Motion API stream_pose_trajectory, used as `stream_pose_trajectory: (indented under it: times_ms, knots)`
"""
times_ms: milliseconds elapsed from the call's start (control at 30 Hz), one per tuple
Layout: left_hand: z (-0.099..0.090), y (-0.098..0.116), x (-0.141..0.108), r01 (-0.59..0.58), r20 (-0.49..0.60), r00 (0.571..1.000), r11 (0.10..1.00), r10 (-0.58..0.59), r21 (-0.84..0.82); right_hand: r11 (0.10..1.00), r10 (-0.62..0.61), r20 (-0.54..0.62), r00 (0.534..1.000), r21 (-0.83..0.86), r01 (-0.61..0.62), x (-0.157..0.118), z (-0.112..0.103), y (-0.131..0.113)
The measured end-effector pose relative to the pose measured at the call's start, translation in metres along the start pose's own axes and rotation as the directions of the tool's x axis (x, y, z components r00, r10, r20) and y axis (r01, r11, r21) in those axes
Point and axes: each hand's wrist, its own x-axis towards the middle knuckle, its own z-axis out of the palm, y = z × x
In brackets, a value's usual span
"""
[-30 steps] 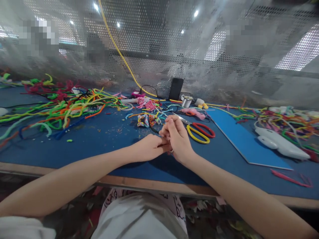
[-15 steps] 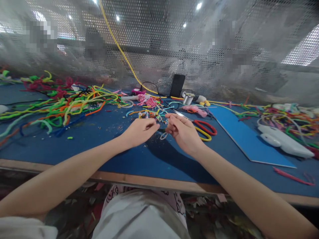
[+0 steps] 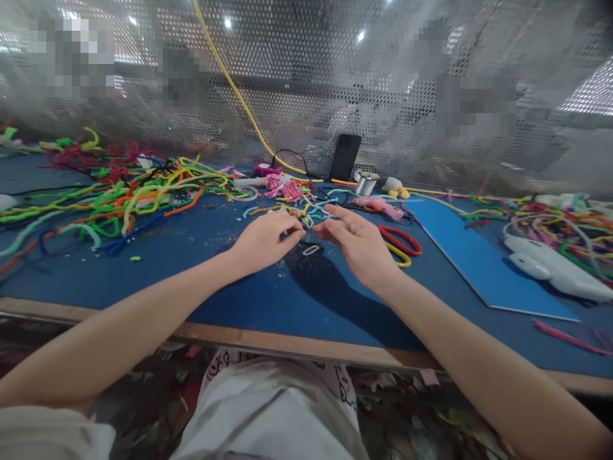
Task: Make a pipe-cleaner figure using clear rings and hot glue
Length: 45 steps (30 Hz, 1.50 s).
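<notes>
At the far left of your blue table (image 3: 201, 300), a loose pile of pipe cleaners (image 3: 119, 191) in green, yellow, orange and red sprawls toward the back, well apart from your hands. Your left hand (image 3: 263, 239) sits palm down over the middle of the table, its fingers curled together and the fingertips (image 3: 294, 231) pinched at the edge of a small multicoloured tangle of pipe cleaner pieces (image 3: 301, 217); whether it truly grips a strand there is too small to tell. Just below the gap between your two hands, a small pale ring (image 3: 311, 250) lies flat on the table, touched by neither hand. Your right hand (image 3: 361, 246) is beside it, open, with the fingers spread and stretched toward the left hand, holding nothing that shows. Behind the tangle lie pink fuzzy pieces (image 3: 287, 190), and farther back a dark phone (image 3: 345, 157) stands upright against the perforated screen (image 3: 306, 76), with a small metal spool (image 3: 366, 184) just to its right. A yellow cable (image 3: 230, 80) runs down across the screen to the table's back edge. Just right of your right hand lie scissors (image 3: 400, 243) with red and yellow handles, partly hidden behind it. Further right a lighter blue sheet (image 3: 469, 255) lies flat, then a white glue gun (image 3: 550, 265) on its side, and another heap of coloured strands (image 3: 565, 223) at the far right.
</notes>
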Motion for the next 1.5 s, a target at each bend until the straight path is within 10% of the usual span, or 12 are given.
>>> stream_pose_trajectory:
  times_ms: [200,433,933,1500]
  knots:
    - [0.0,-0.002,0.001,-0.007,-0.154,0.988,0.998,0.017,0.067,0.984,-0.05,-0.024,0.998,-0.171,0.045,0.001,-0.001,0.002]
    - [0.002,-0.003,0.004,0.187,-0.018,0.982,0.978,-0.19,-0.095,0.936,0.083,0.115,0.99,-0.351,-0.038,0.007,-0.013,-0.002]
    - [0.002,-0.002,0.004,0.268,0.11,0.963,0.905,-0.245,-0.331,0.616,-0.165,0.372,0.913,-0.684,0.39,0.005,-0.006,0.015]
    - [0.006,0.003,0.005,0.48,0.242,0.847,0.486,-0.473,-0.73,0.59,-0.159,0.477,0.864,-0.656,0.47,0.006,-0.005,0.015]
